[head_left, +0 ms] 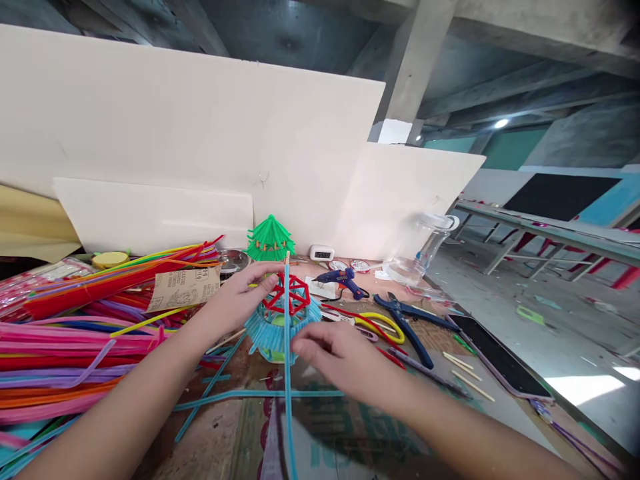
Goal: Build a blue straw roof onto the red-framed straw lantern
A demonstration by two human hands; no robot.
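Centre of frame: a small blue model (280, 330) of pipe cleaners stands on the table (235, 427), with a red frame (293, 295) on top of it. A long blue stem (287, 373) runs straight up from the bottom edge of the frame, across the model, to just above the red frame.

Left hand (240, 297): comes in from lower left, fingers curled, fingertips (267, 283) touching the left side of the red frame. Grasp looks light; thumb contact cannot be told.

Right hand (333, 353): comes in from lower right, fingers bent, tips just beside the blue stem at the lower right of the model. Whether it pinches the stem cannot be told.

Surroundings:
- Left of frame: large heap of pipe cleaners (65, 333) in pink, red, orange, yellow, with a paper label (183, 288) on top.
- Behind the model: a green cone (270, 239).
- Right of centre: glue gun (343, 280), pliers (405, 320), yellow-handled scissors (383, 327).
- Further right: a phone (500, 360) lying flat near the table edge, wooden sticks (467, 377) beside it.
- Upper right of the table: clear jar (425, 250) on its side.
- White boards (200, 133) stand behind the table.
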